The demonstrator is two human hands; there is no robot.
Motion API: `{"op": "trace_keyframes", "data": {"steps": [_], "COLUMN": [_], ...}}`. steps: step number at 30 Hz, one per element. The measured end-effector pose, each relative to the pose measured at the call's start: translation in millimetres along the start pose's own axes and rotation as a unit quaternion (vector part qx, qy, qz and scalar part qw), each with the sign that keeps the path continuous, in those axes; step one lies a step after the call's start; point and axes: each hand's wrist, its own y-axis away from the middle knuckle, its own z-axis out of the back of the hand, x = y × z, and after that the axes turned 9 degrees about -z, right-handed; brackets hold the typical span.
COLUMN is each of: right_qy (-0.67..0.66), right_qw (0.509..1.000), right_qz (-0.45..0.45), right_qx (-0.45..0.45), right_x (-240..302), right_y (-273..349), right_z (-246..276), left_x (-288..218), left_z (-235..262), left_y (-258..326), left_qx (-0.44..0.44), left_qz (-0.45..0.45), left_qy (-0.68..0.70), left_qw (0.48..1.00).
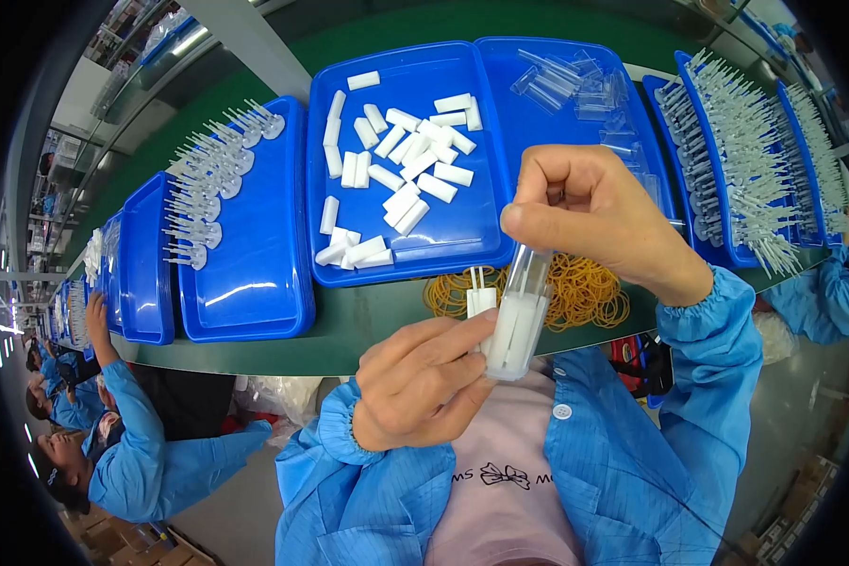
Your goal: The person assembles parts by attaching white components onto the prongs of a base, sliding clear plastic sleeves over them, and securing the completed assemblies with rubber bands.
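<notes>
My left hand grips the lower end of a clear plastic tube with white sticks inside it, and a small white pronged piece stands up between its fingers. My right hand pinches the tube's upper end from above. Both hands are close to my chest, in front of the green table edge. Behind them a blue tray holds several loose white sticks.
A heap of yellow rubber bands lies on the green table. Blue trays hold clear tubes, pronged parts at left and racked parts at right. Other workers in blue coats sit at left.
</notes>
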Motion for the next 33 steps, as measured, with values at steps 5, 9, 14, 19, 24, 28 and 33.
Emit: {"op": "trace_keyframes", "data": {"steps": [5,9,14,19,24,28,33], "right_qy": [-0.003,-0.015,-0.010,0.011,0.112,0.103,0.085], "right_qw": [1.000,1.000,0.999,0.998,0.977,0.974,0.976], "right_qz": [0.019,0.003,0.038,0.063,0.159,0.176,0.173], "right_qx": [-0.002,0.025,0.013,-0.015,-0.090,-0.097,-0.101], "right_x": [-7,-11,-16,-15,-28,-29,-32], "right_y": [1,1,6,18,21,16,22], "right_z": [-3,-4,-5,-17,-11,-9,-24], "left_x": [-3,-4,-5,-13,-4,-2,-2], "left_z": [2,4,-2,0,5,7,8], "left_y": [0,0,4,6,-1,-4,-1], "left_qx": [0.005,0.030,-0.007,-0.063,-0.032,-0.016,-0.024], "left_qz": [-0.050,-0.053,0.008,0.100,0.079,0.080,0.087], "left_qy": [-0.030,-0.029,0.011,0.014,-0.032,-0.032,-0.024], "left_qw": [0.998,0.998,1.000,0.993,0.996,0.996,0.996]}}
